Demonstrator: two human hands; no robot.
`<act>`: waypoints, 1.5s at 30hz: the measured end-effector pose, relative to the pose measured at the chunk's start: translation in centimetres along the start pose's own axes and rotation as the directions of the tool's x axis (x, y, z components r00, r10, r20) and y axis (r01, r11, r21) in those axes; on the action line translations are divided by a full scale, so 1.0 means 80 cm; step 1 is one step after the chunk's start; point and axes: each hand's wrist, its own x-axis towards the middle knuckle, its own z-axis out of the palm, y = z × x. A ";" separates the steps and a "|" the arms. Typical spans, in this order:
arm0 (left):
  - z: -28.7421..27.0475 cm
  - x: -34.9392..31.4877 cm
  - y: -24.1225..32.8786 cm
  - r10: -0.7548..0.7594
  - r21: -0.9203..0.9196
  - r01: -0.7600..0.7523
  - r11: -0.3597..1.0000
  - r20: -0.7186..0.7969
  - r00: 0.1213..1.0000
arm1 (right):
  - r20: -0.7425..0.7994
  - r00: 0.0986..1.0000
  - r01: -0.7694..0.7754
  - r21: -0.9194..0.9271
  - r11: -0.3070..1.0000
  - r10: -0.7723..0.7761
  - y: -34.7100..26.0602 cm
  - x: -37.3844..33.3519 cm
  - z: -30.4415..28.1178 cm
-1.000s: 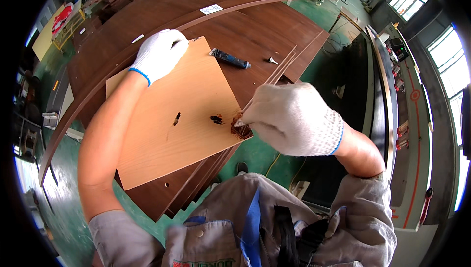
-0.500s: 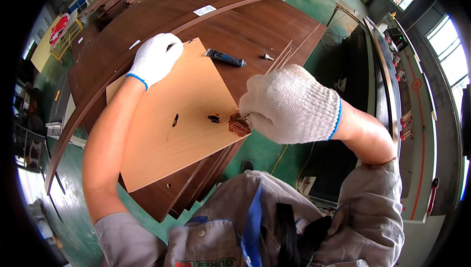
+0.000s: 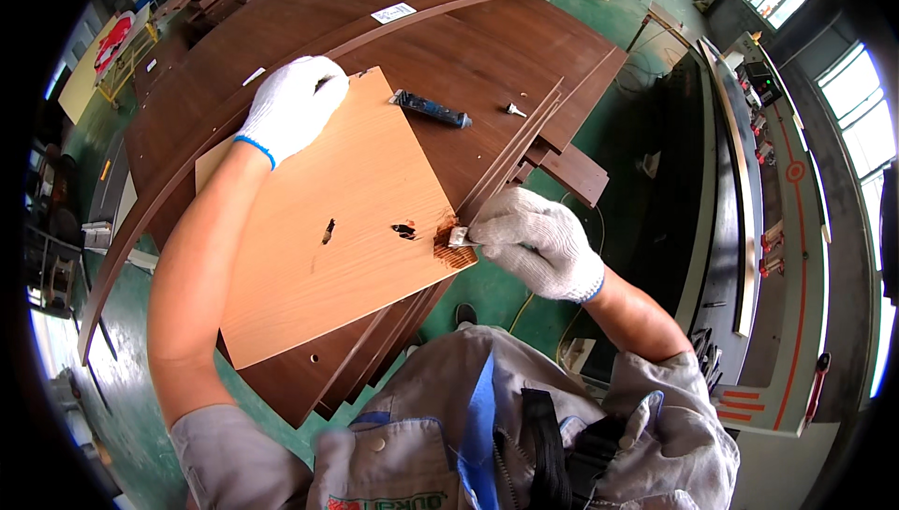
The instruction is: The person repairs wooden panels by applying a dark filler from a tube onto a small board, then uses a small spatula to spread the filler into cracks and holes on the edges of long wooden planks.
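A light wood-grain board [image 3: 323, 295] lies over a stack of dark brown panels [image 3: 487, 51]. My left hand [image 3: 292, 109], in a white knit glove, is closed over the board's far edge, its fingertips partly hidden. My gloved right hand [image 3: 541, 243] pinches a small flat metal scraper blade [image 3: 459, 237]. The blade rests at the board's right corner, on a reddish-brown streaked smear [image 3: 448, 250]. Two dark paste blobs sit on the board, one [image 3: 405, 230] near the smear and another [image 3: 328, 231] farther left. Beyond the board lies a dark squeeze tube [image 3: 431, 109].
A small white nozzle cap [image 3: 513, 110] lies right of the tube. A long curved brown strip [image 3: 375, 30] crosses the panels beyond my left hand. Thin strips [image 3: 520, 149] lie along the stack's right edge. A long machine bed [image 3: 791, 257] stands at the right.
My right hand has lowered and turned, so the scraper blade now shows at the smeared corner. My left hand keeps its place on the board.
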 end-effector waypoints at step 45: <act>0.003 -0.003 -0.007 0.004 -0.002 -0.004 1.000 -0.009 1.000 | 0.483 0.802 0.083 -0.673 0.735 0.352 -0.099 0.107 -0.047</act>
